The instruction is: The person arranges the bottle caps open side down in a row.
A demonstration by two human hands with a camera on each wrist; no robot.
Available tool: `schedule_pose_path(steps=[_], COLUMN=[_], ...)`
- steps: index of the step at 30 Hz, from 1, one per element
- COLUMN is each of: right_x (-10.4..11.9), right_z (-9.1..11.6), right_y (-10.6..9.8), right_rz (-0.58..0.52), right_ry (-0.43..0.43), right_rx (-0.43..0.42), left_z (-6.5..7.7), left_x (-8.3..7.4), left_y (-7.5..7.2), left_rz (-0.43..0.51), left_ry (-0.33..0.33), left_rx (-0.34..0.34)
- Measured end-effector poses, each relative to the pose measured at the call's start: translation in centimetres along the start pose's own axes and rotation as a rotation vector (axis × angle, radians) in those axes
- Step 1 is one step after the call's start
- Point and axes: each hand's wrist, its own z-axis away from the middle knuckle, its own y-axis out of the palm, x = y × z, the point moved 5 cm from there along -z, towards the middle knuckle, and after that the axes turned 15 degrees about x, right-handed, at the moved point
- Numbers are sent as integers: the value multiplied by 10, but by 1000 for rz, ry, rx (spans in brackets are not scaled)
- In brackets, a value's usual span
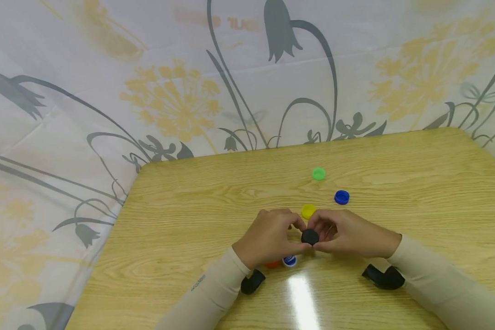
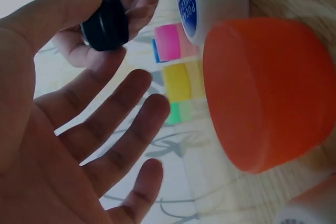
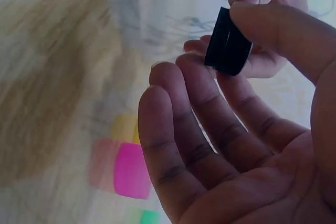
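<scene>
A small black bottle cap (image 1: 310, 236) is held above the table between both hands. My left hand (image 1: 272, 236) pinches it from the left with thumb and index finger; the other left fingers spread loosely in the left wrist view. From the right, my right hand (image 1: 350, 233) pinches the same cap with its thumb and fingertips. Below the left hand lie an orange cap (image 2: 268, 93), partly covered in the head view, and a white cap with a blue printed top (image 1: 289, 261). A yellow cap (image 1: 308, 211) lies just beyond the fingertips.
Farther back on the wooden table (image 1: 198, 206) are a blue cap (image 1: 342, 197) and a light green cap (image 1: 318, 173). A pink cap (image 3: 132, 170) shows in the wrist views. Flower-patterned cloth (image 1: 239, 68) hangs behind the table and at its left.
</scene>
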Motion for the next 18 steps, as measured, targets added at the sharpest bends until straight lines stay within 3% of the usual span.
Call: schedule_pose_path(steps=[11, 18], right_x=[-3, -4], right_z=[-5, -7], right_y=[16, 20], right_rz=[4, 52], right_ry=[-23, 35], right_rx=[73, 79], left_z=[1, 1], left_x=[2, 1], left_y=[9, 14], left_rz=[45, 30], left_ry=[-48, -47], left_rx=[214, 247])
